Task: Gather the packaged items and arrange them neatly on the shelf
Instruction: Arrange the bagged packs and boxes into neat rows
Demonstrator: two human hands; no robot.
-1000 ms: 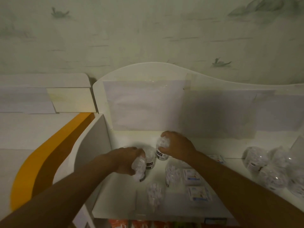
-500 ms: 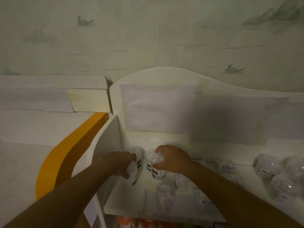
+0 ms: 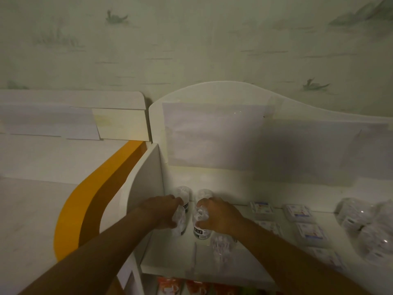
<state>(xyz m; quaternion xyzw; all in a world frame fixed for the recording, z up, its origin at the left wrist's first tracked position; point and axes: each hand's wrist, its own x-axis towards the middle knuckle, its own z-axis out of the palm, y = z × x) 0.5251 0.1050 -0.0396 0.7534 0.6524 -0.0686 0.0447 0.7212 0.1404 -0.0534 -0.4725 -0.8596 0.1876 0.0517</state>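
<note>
On the white shelf (image 3: pixel 165 255), near its left wall, my left hand (image 3: pixel 162 210) grips a clear plastic-wrapped jar (image 3: pixel 180 220) that stands on the shelf. My right hand (image 3: pixel 219 216) is closed on a second wrapped jar (image 3: pixel 200 222) with a dark label, just to the right of the first. Two more wrapped jars stand behind them against the back: one (image 3: pixel 183 193) on the left, one (image 3: pixel 203 193) on the right. Another clear package (image 3: pixel 222 244) lies in front of my right wrist.
Flat labelled packets (image 3: pixel 262 208) lie in rows to the right, and round clear packages (image 3: pixel 359 218) sit at the far right. The shelf's side panel (image 3: pixel 146 184) rises on the left beside an orange curved edge (image 3: pixel 93 201). Orange packs (image 3: pixel 170 286) show on the shelf below.
Both hands have moved their jars back and left toward the shelf corner, setting them in front of the two rear jars. The camera has shifted, so the shelf sits further right.
</note>
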